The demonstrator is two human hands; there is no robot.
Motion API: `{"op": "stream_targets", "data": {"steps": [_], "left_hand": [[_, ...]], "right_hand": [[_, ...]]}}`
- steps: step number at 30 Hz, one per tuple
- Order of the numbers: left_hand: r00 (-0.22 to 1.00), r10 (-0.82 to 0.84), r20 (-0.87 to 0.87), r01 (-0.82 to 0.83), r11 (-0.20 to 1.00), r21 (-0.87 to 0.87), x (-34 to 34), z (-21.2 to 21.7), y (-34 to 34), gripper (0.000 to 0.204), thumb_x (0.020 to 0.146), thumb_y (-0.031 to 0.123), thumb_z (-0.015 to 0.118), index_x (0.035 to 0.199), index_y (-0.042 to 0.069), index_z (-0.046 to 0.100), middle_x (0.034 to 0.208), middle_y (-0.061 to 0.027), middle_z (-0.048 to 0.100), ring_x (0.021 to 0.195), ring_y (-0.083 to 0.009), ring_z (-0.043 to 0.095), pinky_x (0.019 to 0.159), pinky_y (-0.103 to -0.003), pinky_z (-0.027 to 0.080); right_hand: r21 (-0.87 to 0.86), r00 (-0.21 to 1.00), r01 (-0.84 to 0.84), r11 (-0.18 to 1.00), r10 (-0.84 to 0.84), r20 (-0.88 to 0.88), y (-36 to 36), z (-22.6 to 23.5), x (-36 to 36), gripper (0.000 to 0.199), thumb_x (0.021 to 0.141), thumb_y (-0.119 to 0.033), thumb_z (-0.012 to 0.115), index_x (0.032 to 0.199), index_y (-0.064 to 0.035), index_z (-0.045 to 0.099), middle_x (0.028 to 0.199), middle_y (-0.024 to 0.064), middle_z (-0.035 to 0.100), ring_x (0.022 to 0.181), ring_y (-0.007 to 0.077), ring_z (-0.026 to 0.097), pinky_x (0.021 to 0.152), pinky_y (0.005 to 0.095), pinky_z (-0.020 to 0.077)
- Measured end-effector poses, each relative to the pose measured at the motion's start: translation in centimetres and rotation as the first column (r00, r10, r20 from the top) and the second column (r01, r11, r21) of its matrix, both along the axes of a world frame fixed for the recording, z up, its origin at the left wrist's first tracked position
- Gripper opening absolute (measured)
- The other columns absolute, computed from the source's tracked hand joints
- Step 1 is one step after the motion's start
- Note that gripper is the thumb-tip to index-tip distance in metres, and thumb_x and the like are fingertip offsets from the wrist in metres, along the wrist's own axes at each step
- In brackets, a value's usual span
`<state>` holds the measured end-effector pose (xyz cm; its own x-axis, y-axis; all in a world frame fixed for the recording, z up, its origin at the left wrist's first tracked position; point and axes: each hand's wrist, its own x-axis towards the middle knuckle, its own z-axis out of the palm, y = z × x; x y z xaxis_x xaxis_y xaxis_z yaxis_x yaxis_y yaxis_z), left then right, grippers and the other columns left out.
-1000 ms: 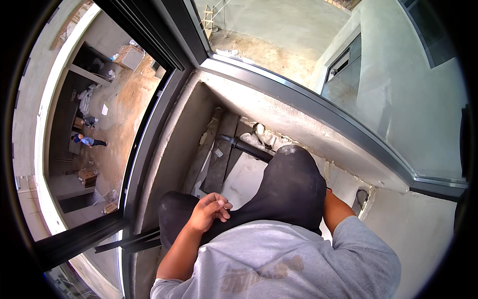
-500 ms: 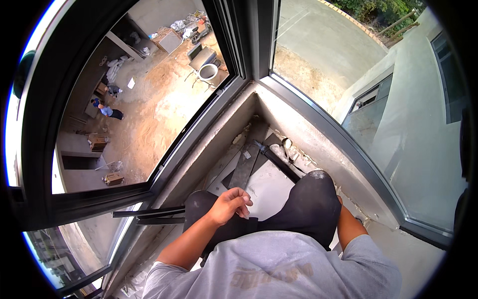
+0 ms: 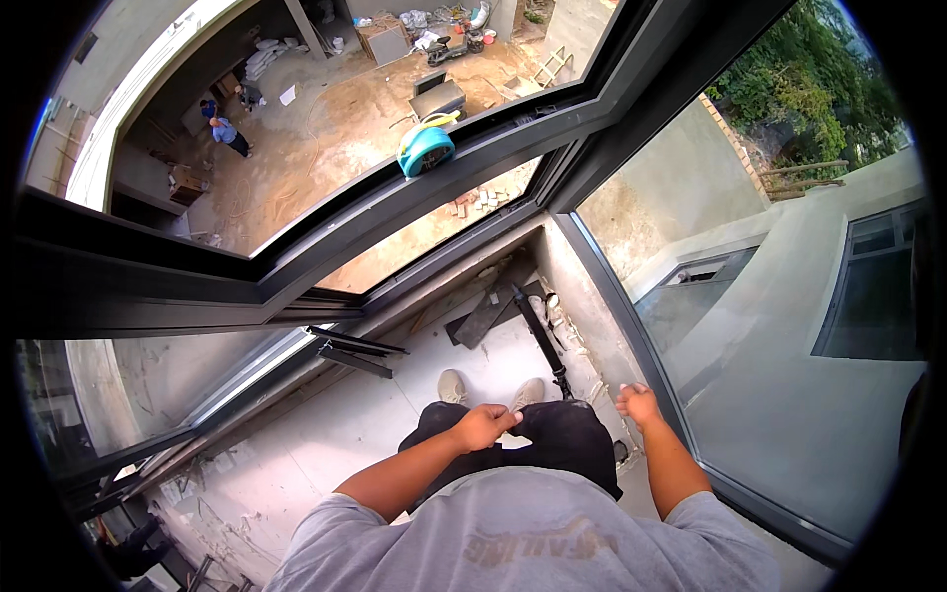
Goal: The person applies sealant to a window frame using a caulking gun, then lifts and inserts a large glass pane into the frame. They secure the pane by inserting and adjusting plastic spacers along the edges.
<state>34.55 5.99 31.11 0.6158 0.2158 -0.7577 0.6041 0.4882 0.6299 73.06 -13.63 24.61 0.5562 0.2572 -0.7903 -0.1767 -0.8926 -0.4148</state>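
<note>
My left hand (image 3: 483, 426) is closed above my lap, thumb and fingers pressed together. Anything between those fingers is too small or hidden to make out. Lower on the right, my right hand (image 3: 637, 403) is curled, close to the low wall (image 3: 612, 340) under the right window, and its inside is hidden. A long black rod-like tool (image 3: 541, 340) leans along that wall beyond my knees. On the frame of the left window rests a round turquoise thing (image 3: 426, 152) with a yellow band.
Dark flat boards (image 3: 481, 320) lie in the far corner. Black profile strips (image 3: 357, 352) jut from the left sill over the pale floor (image 3: 296, 434). The open window sash (image 3: 286, 296) spans the left side. Two people stand in the yard below, one in a blue top (image 3: 225, 131).
My view has shifted and my shoes now show. The right hand has come out from beside my knee toward the right wall. My left hand stays closed above my lap.
</note>
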Motion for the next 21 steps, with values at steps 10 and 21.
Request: {"op": "stream_targets", "data": {"steps": [10, 21], "left_hand": [[0.608, 0.581, -0.541, -0.256, 0.788, 0.56, -31.2, -6.6, -17.1, 0.029, 0.091, 0.03, 0.075, 0.092, 0.003, 0.065, 0.074, -0.0097, 0.066, 0.057, -0.0219, 0.062, 0.054, -0.04, 0.049], [0.06, 0.806, -0.589, -0.865, 0.336, 0.372, -33.9, 0.2, -53.9, 0.017, 0.096, 0.012, 0.056, 0.104, 0.001, 0.066, 0.09, -0.02, 0.075, 0.063, -0.0294, 0.071, 0.052, -0.043, 0.054]], "right_hand": [[-0.004, 0.9, -0.396, 0.918, 0.388, -0.197, 1.0, 8.7, -6.2, 0.03, 0.1, -0.029, 0.067, 0.111, -0.0009, 0.067, 0.094, 0.0098, 0.071, 0.073, 0.019, 0.07, 0.06, 0.0317, 0.055], [-0.095, 0.863, -0.495, 0.863, 0.477, -0.163, 4.9, 4.1, -3.7, 0.013, 0.098, -0.021, 0.057, 0.105, -0.0107, 0.053, 0.071, 0.01, 0.05, 0.048, 0.0212, 0.047, 0.041, 0.0383, 0.0348]]}}
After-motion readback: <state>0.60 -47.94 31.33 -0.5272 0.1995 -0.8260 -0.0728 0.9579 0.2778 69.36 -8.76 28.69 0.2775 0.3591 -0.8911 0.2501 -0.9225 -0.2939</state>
